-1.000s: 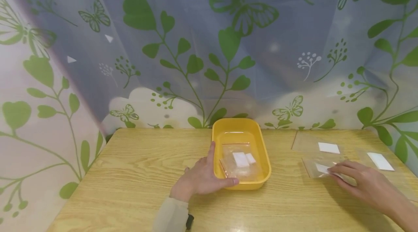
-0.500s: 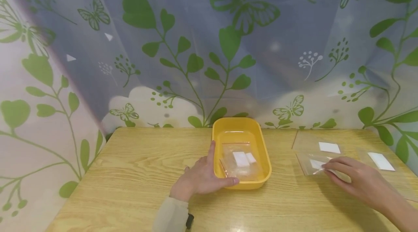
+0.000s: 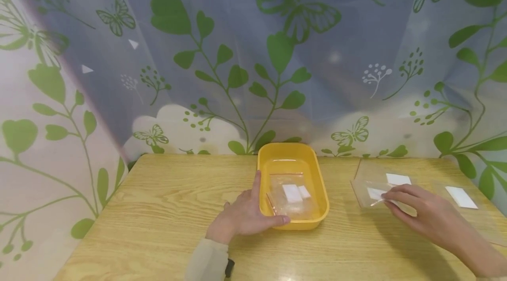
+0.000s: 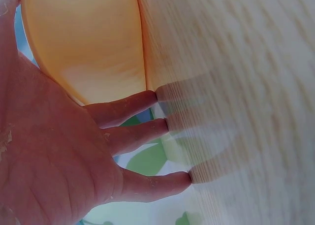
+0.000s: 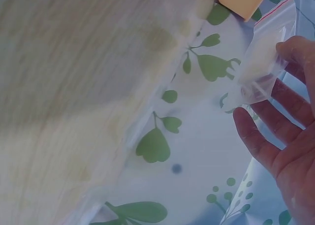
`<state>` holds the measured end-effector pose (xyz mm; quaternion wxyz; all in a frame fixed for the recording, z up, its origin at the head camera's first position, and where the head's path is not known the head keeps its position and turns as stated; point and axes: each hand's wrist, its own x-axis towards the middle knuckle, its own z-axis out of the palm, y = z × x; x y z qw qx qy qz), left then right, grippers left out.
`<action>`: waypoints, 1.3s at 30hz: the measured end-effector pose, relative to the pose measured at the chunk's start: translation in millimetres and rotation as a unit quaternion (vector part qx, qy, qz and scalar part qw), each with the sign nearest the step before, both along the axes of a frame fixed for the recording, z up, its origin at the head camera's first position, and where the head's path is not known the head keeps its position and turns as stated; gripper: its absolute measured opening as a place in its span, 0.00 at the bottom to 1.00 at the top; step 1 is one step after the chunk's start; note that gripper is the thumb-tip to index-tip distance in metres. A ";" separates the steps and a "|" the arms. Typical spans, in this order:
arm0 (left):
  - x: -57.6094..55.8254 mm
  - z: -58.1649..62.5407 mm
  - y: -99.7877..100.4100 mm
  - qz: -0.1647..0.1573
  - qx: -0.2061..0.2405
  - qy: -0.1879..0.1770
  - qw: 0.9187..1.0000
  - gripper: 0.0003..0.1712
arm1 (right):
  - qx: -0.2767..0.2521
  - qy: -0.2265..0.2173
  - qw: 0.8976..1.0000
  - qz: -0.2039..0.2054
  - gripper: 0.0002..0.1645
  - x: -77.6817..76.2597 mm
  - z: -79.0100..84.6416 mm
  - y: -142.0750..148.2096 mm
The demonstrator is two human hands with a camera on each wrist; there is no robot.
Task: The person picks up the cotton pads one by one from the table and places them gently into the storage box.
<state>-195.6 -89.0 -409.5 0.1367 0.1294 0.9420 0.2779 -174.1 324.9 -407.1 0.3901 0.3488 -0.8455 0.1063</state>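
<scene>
Fingers spread, the left hand [image 3: 243,216] touches the yellow tray [image 3: 293,153] at its eight o'clock. At the tray's three o'clock, the right hand [image 3: 431,217] pinches a clear bag [image 3: 373,193] above the table [image 3: 186,188]; a second bag [image 3: 398,179] lies beyond it, toward one o'clock.

On my remote feed, I have the right hand [image 5: 298,153] pinching a red-lined zip bag [image 5: 263,55], leaf-print fabric [image 5: 199,131] behind it.
</scene>
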 end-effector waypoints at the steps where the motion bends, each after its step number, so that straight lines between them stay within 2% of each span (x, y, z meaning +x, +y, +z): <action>1: 0.0 -0.2 -0.1 0.000 0.001 0.000 1.000 0.79 | 0.002 0.001 1.000 -0.001 0.33 -0.4 1.3 -1.3; 9: -0.1 -0.4 0.2 0.005 -0.005 -0.003 1.000 0.78 | 0.009 0.007 1.000 0.010 0.33 -5.3 9.3 -11.3; 21: 0.5 -0.9 0.6 0.007 -0.005 -0.002 1.000 0.78 | -0.007 0.021 0.999 0.025 0.33 -15.1 15.9 -30.9; 39: 0.2 -0.5 0.0 0.001 -0.005 -0.001 1.000 0.79 | -0.003 0.013 0.999 0.045 0.32 -29.0 30.6 -58.4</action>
